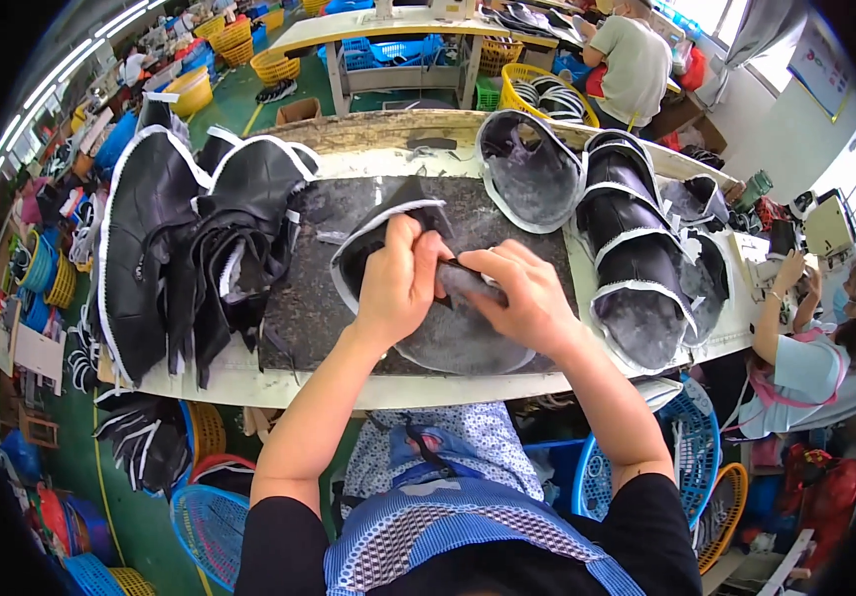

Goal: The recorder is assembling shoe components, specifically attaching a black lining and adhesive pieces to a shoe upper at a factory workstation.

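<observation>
Both of my hands work at a black shoe upper (368, 238) with white edging and a grey, dusty lining, above the dark work board (319, 308). My left hand (398, 278) is closed on the upper, thumb and fingers pinching near its middle. My right hand (522, 298) is closed as well, thumb and fingers on a dark grey, folded edge (473, 283) that seems part of the same upper. A wide grey flap (463, 343) spreads on the board below my hands. What lies between the pinched fingertips is hidden.
Black uppers (145, 238) are piled on the left. Another upper (532, 169) stands beyond my right hand, with a nested row of uppers (637, 248) beside it. Blue baskets (691, 447) stand below the table. One co-worker (800, 368) sits right, another (632, 60) far ahead.
</observation>
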`<action>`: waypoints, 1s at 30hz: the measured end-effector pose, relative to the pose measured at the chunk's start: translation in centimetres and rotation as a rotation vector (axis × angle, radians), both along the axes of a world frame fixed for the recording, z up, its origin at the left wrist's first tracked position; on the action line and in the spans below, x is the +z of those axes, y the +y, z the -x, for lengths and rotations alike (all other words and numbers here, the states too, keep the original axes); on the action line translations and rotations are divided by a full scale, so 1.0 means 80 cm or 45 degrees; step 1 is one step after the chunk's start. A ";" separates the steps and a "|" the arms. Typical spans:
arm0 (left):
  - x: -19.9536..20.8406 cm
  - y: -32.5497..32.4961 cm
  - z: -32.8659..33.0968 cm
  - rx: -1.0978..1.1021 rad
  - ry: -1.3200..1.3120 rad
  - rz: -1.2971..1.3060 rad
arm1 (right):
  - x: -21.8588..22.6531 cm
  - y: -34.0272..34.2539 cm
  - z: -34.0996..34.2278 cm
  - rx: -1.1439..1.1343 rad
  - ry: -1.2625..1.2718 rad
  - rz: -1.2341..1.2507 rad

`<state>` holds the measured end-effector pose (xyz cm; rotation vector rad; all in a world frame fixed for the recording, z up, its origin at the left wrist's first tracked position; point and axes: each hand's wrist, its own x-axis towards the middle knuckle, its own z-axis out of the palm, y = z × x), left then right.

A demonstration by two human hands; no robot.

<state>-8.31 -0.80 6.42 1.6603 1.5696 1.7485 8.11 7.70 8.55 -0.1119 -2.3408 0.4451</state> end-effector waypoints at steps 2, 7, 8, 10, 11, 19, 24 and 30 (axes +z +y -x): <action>-0.021 0.003 -0.004 0.032 -0.195 -0.037 | -0.013 0.012 -0.004 -0.196 0.267 -0.384; -0.095 0.004 -0.013 0.280 -0.120 -0.329 | -0.060 -0.015 -0.016 -0.745 0.334 -0.454; -0.102 0.008 -0.016 0.390 0.009 -0.420 | -0.074 -0.022 -0.017 -0.744 0.365 -0.411; -0.111 0.009 -0.019 0.349 -0.038 -0.374 | -0.087 -0.042 -0.013 -0.654 0.445 -0.184; -0.114 0.010 -0.019 0.352 -0.058 -0.402 | -0.084 -0.048 -0.006 -0.614 0.418 -0.125; -0.132 0.010 -0.013 0.397 -0.062 -0.390 | -0.065 -0.077 0.016 -0.567 0.007 1.048; -0.122 0.004 -0.015 0.337 -0.048 -0.426 | -0.068 -0.082 0.023 -0.352 0.174 1.757; -0.126 0.002 -0.014 0.250 -0.104 -0.452 | -0.064 -0.081 0.025 -0.291 0.012 2.123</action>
